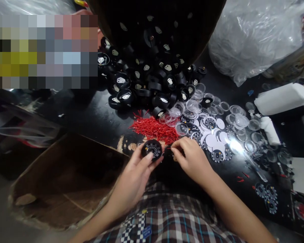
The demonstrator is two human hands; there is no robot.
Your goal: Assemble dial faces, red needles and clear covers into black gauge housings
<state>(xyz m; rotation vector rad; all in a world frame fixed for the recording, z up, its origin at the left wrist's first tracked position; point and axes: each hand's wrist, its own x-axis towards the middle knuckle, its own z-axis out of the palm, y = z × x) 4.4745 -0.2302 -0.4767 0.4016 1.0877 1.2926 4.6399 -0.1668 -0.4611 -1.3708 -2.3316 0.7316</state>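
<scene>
My left hand [139, 168] is closed around a round black gauge housing [154, 151], its thumb on the printed dial inside, which faces up. Just to the right, my right hand [191, 158] is pinched, fingertips close to the housing but apart from it. A thin red sliver, looking like a pointer, shows at those fingertips. Beyond both hands spreads a heap of small red pointers [154, 128]. Loose round dial faces [212, 140], some with white backs up, lie to the right of the right hand.
Many black housings [144, 87] spill from a dark container [157, 20] at the back. Clear round covers [235, 114] scatter to the right, near white rolls [286, 98] and a metal tool [255, 167]. A plastic bag [253, 37] stands back right; an open cardboard box [60, 216] sits lower left.
</scene>
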